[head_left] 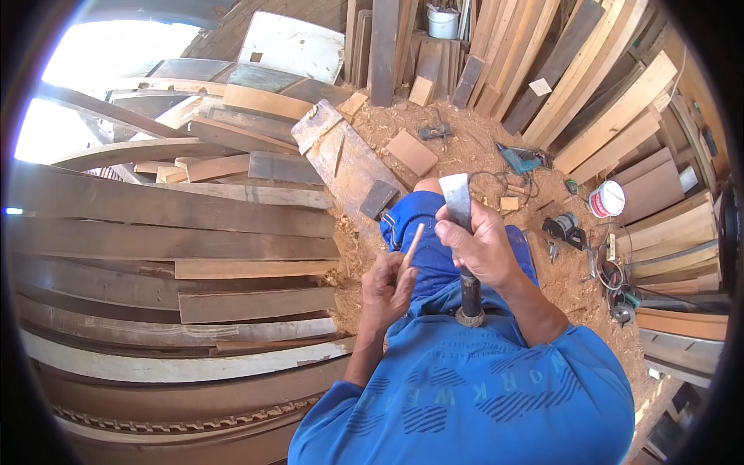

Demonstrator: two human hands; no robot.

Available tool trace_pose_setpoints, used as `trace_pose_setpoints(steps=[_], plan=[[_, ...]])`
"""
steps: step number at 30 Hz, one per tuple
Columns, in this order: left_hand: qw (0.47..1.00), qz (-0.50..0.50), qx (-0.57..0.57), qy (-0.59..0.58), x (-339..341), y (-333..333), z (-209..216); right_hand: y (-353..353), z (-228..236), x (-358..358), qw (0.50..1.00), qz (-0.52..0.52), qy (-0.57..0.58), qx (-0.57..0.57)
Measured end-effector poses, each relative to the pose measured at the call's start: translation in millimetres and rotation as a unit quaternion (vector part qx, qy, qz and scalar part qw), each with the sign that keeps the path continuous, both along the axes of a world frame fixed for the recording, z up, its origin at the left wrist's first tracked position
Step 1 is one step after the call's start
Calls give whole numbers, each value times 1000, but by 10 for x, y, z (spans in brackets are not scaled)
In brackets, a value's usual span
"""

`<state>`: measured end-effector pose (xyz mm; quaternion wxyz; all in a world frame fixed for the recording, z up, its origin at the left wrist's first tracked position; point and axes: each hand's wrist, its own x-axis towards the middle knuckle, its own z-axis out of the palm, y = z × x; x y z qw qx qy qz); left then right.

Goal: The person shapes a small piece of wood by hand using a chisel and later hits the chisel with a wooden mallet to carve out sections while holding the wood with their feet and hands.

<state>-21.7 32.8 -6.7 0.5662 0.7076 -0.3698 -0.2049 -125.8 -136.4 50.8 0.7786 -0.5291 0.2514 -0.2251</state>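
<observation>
- Person wears a bright blue short-sleeved shirt (465,395) with dark striped lettering printed across it.
- Matching blue trousers (422,232).
- Bare forearms, no gloves.

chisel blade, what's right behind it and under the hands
Behind the chisel, gripped by the right hand, a blue-trousered knee shows. The left hand holds a wooden stick. Hands cover the stick's lower end.
</observation>
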Motion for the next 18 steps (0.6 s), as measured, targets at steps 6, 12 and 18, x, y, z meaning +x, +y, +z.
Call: trace_pose_setpoints(steps=[6,12,18], plan=[[996,-44,-22,75,-71,-203,85,-67,-78,93,994,-4,6,-110],[954,-142,-11,262,-13,-149,-35,-127,-128,64,996,13,42,-82],[915,-162,-58,366,-47,-181,-64,-128,-101,117,995,15,22,-97]])
